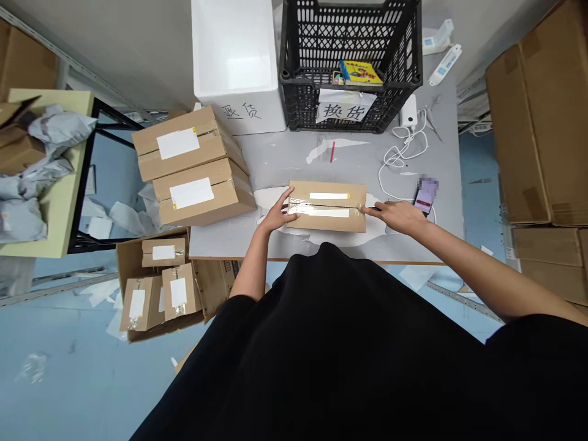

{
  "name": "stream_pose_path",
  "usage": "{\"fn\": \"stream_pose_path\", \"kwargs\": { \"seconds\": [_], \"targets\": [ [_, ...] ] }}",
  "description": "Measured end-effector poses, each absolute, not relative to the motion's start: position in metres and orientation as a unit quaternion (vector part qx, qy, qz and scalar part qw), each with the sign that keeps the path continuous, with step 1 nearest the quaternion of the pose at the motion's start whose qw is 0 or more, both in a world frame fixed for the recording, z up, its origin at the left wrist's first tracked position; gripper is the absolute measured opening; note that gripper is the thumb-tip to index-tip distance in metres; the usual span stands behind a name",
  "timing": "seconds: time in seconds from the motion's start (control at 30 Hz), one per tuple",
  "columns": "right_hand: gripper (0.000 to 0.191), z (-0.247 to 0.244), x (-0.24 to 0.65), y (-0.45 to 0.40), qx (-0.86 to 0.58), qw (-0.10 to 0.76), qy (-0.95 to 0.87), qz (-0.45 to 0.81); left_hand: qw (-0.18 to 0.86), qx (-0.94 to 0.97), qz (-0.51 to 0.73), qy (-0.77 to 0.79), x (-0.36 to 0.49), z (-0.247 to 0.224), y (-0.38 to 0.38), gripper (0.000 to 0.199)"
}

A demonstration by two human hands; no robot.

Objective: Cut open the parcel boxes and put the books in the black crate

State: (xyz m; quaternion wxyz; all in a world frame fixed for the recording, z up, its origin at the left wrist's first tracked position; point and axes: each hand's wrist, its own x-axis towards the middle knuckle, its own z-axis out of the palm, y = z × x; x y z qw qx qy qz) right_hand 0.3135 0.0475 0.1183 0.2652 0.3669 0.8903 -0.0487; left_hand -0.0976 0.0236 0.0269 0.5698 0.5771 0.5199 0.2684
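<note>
On the grey table (275,156), the taped cardboard box (327,206) lies on your side of the black crate (303,78), and your left hand (274,215) has its fingers spread against the box's left end without closing around it. Your right hand (397,214) is closed around a slim tool (374,209), partly hidden by your fingers, whose tip meets the box's right end. Left of the crate stands the white foam box (239,98), with two labelled cartons (197,211) nearer you, while the phone (425,195) lies to the crate's right, also nearer you.
</note>
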Motion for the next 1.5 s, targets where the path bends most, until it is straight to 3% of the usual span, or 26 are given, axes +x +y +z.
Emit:
{"fn": "stream_pose_path", "kwargs": {
  "seconds": [0.27, 0.9, 1.13, 1.2, 1.3, 1.4, 1.5],
  "targets": [
    [0.081, 0.112, 0.323, 0.048, 0.359, 0.245, 0.899, -0.057, 0.569, 0.574, 0.266, 0.526, -0.097, 0.028, 0.024, 0.095],
    [0.091, 0.108, 0.341, 0.039, 0.374, 0.22, 0.899, -0.056, 0.568, 0.558, 0.264, 0.544, -0.093, 0.033, 0.023, 0.096],
    [0.076, 0.104, 0.346, 0.033, 0.417, 0.169, 0.886, -0.113, 0.552, 0.569, 0.246, 0.557, -0.094, 0.033, 0.022, 0.096],
    [0.064, 0.105, 0.35, 0.027, 0.459, 0.119, 0.866, -0.158, 0.549, 0.57, 0.244, 0.561, -0.092, 0.034, 0.021, 0.096],
    [0.052, 0.103, 0.358, 0.016, 0.543, -0.033, 0.788, -0.287, 0.539, 0.568, 0.244, 0.572, -0.085, 0.038, 0.017, 0.092],
    [0.056, 0.089, 0.357, 0.007, 0.605, -0.179, 0.628, -0.455, 0.485, 0.581, 0.255, 0.601, -0.073, 0.039, 0.013, 0.088],
    [0.067, 0.069, 0.345, 0.005, 0.6, -0.268, 0.487, -0.575, 0.375, 0.601, 0.255, 0.658, -0.055, 0.039, 0.009, 0.083]
  ]
}}
